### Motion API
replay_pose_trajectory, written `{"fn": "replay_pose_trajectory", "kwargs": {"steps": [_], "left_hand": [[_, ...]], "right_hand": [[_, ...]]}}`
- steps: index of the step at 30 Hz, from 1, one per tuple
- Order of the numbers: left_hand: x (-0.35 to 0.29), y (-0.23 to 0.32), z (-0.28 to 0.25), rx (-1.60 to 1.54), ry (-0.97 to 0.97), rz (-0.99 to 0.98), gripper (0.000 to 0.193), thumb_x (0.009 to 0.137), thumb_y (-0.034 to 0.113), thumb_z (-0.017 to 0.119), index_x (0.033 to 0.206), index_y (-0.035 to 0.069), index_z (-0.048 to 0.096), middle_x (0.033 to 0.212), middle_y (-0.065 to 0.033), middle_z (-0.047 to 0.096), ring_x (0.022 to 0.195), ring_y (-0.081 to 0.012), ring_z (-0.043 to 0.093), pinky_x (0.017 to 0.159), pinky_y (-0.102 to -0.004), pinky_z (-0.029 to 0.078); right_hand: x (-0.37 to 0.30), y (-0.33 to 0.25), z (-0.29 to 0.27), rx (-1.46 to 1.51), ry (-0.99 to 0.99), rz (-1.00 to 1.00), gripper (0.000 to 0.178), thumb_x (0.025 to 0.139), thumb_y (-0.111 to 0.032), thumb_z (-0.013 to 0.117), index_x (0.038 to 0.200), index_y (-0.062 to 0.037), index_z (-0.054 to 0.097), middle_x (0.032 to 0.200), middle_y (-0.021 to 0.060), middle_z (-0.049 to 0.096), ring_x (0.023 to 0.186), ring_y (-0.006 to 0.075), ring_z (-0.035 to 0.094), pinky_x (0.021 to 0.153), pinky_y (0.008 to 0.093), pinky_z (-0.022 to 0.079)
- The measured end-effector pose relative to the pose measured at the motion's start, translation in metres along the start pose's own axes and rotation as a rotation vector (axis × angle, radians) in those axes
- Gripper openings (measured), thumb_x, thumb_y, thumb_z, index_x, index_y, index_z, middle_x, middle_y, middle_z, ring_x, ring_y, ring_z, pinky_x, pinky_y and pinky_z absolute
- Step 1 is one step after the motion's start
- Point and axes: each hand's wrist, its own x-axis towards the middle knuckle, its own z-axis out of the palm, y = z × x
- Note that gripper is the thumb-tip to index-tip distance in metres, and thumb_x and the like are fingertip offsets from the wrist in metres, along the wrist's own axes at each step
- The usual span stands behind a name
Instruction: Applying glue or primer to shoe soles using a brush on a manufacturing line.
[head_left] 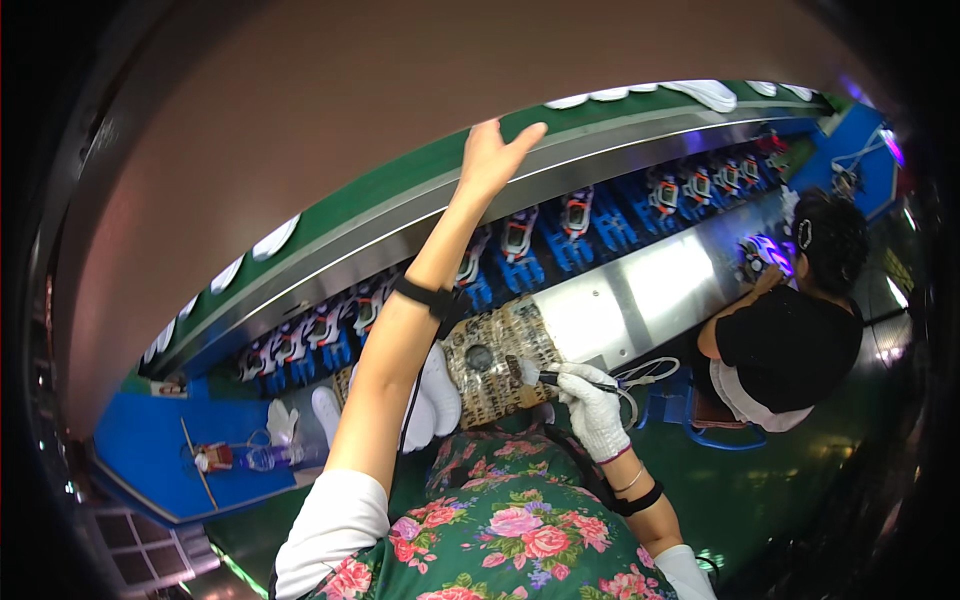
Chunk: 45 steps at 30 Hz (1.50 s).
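My bare left hand [492, 162] reaches over to the green conveyor belt [400, 178], its thumb stretched away from the fingers. Nothing shows in it, though the brown panel's edge partly hides the fingertips. In a white knit glove, my right hand [592, 408] is closed round the dark handle of a brush [550, 378] with pale bristles; a thin cable or tube trails near it. Below the brush lies a work pad [490, 335] wrapped in stained, patterned tape, with a dark round spot. White shoe soles [440, 392] lie left of the pad, partly behind my left forearm.
More white soles [705, 94] lie along the belt. Beneath it, shoe uppers [517, 235] stand on blue racks. The brown panel [300, 100] overhangs the far side. A co-worker [790, 330] sits at the metal bench [650, 290] on the right. A blue table [150, 440] stands left.
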Motion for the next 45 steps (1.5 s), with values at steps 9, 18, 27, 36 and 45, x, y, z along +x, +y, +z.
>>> {"fn": "replay_pose_trajectory", "kwargs": {"steps": [9,18,27,36,45], "left_hand": [[0.046,-0.009,0.04,-0.339,0.14,-0.005,0.03,0.08,0.025,0.082,0.098,0.011,0.062,0.093,-0.0041,0.057,0.084,-0.0201,0.062,0.062,-0.035,0.049],[-0.164,0.008,-0.088,-0.395,0.501,-0.096,0.061,0.081,-0.009,0.062,0.138,0.002,0.041,0.125,-0.0114,0.053,0.117,-0.023,0.056,0.101,-0.0359,0.045],[-0.275,-0.044,-0.071,-1.142,0.128,-0.877,0.036,0.078,0.014,0.061,0.106,-0.009,0.061,0.09,-0.0174,0.07,0.076,-0.03,0.071,0.073,-0.04,0.06],[-0.293,0.016,0.003,-1.806,-0.029,-0.896,0.092,0.088,0.075,0.046,0.143,0.002,0.043,0.136,-0.0207,0.056,0.124,-0.0364,0.057,0.111,-0.0516,0.039],[-0.291,0.043,0.016,-1.777,-0.124,-0.693,0.097,0.088,0.084,0.021,0.141,0.007,0.046,0.122,-0.0133,0.065,0.104,-0.0299,0.068,0.09,-0.0449,0.056]], "right_hand": [[-0.01,-0.009,-0.015,0.038,0.099,-0.053,0.017,0.084,0.003,0.07,0.1,0.0044,0.071,0.09,0.0087,0.072,0.074,0.0128,0.065,0.064,0.0224,0.051],[-0.016,-0.047,-0.001,0.038,0.006,-0.065,0.017,0.085,0.002,0.067,0.101,0.0032,0.073,0.095,0.0088,0.073,0.078,0.0106,0.064,0.065,0.0222,0.048],[-0.014,-0.107,0.068,-0.241,-0.317,-0.205,0.023,0.089,0.002,0.066,0.111,0.0048,0.068,0.114,0.0126,0.07,0.105,0.0182,0.067,0.094,0.0302,0.054],[-0.007,-0.098,0.083,-0.689,-0.377,-0.64,0.027,0.078,0.003,0.076,0.104,0.0037,0.072,0.102,0.0121,0.074,0.091,0.0182,0.071,0.083,0.0313,0.057],[0.0,-0.106,0.091,-1.039,-0.353,-1.182,0.028,0.075,-0.001,0.074,0.102,0.0017,0.073,0.103,0.0174,0.073,0.088,0.0263,0.071,0.079,0.0347,0.056]]}}
